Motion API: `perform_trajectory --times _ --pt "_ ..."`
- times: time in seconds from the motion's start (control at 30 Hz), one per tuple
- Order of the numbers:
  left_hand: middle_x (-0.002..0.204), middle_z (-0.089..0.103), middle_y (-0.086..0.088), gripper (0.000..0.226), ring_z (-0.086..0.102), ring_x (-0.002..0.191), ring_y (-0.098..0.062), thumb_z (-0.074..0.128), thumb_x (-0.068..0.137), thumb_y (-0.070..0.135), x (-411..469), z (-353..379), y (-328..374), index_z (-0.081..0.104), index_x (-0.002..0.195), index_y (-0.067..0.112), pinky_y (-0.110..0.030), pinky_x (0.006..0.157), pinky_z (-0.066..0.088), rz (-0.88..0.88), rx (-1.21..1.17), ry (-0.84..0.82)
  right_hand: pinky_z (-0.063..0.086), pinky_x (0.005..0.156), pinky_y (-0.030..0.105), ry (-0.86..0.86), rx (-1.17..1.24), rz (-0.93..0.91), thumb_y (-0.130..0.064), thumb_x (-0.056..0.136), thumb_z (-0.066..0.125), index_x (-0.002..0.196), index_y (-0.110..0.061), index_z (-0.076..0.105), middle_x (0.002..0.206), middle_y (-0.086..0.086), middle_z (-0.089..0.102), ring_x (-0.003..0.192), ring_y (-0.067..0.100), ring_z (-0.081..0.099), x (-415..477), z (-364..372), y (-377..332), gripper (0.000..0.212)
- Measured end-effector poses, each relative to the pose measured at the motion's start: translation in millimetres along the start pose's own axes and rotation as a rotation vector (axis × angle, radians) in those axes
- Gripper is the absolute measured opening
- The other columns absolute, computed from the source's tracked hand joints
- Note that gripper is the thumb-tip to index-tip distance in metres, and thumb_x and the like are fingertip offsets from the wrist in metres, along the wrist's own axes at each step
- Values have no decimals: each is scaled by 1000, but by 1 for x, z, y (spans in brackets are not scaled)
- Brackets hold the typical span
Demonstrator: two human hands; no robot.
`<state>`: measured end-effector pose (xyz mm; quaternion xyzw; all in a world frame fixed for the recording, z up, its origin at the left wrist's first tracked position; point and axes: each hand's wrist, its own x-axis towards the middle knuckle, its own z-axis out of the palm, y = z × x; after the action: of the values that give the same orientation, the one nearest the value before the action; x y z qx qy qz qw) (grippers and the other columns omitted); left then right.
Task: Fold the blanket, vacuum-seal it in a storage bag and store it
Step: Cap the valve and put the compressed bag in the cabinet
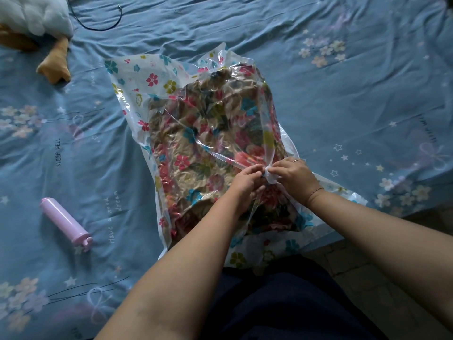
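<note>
A clear storage bag (pixel 137 84) printed with coloured flowers lies on the blue bed sheet (pixel 343 99). Inside it the folded floral blanket (pixel 208 133) looks crumpled and pressed flat under the plastic. A small white valve (pixel 270 176) sits on the bag's near right part. My left hand (pixel 245 180) and my right hand (pixel 291 175) meet at this valve, and the fingertips of both pinch it. Plastic creases run from the valve across the bag.
A pink cylindrical hand pump (pixel 65 223) lies on the sheet to the left of the bag. A white and orange plush toy (pixel 36 23) and a black cable (pixel 103 23) lie at the far left. The bed's edge (pixel 367 224) runs at the lower right, with floor beyond.
</note>
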<state>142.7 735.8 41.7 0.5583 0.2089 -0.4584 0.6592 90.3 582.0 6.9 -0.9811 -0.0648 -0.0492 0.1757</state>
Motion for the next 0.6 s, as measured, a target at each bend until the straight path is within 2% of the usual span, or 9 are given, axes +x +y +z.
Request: perform_trajectory --times 0.13,0.2,0.27,0.37,0.43,0.53,0.6 --pt "95 62 4 36 60 82 -11 39 102 2 -1 -1 0 51 135 8 -24 75 45 -11 -14 -1 54 69 41 -10 70 36 10 58 82 89 -5 77 87 13 74 75 35 69 -1 4 -1 35" --pt "94 63 4 36 60 82 -11 39 102 2 0 -1 -1 51 135 9 -24 74 44 -10 -16 2 53 80 38 -7 171 181 -1 72 78 100 -7 76 98 13 74 87 35 68 -3 2 -6 28" --pt "94 63 5 37 59 81 -11 39 101 1 0 -1 -2 50 136 9 -24 72 43 -2 -11 8 49 85 35 -4 290 387 -16 82 75 111 -8 72 107 12 71 98 32 65 -4 -1 -11 30" --pt "94 63 6 38 59 79 -11 39 100 0 0 -1 -3 51 136 8 -24 70 42 12 4 14 46 78 30 -10 321 670 -38 83 73 111 -9 69 103 9 69 95 25 63 -1 -2 -13 39" --pt "93 63 5 38 58 77 -12 40 100 -1 0 -1 -3 51 136 7 -24 69 42 15 13 10 41 70 27 -144 297 768 -47 85 67 100 -12 73 98 4 71 92 23 64 2 -1 -13 39" --pt "95 64 3 39 59 77 -13 41 99 -2 0 -2 -4 51 135 6 -24 69 44 21 15 2 42 71 26 -211 316 770 -40 86 69 97 -15 75 100 3 73 94 22 64 4 -2 -14 28" --pt "93 63 2 38 59 76 -13 41 99 -2 1 -1 -3 51 135 6 -23 67 43 22 17 4 47 81 31 -209 280 679 -27 85 72 104 -16 74 102 5 72 96 25 64 5 -5 -13 22"
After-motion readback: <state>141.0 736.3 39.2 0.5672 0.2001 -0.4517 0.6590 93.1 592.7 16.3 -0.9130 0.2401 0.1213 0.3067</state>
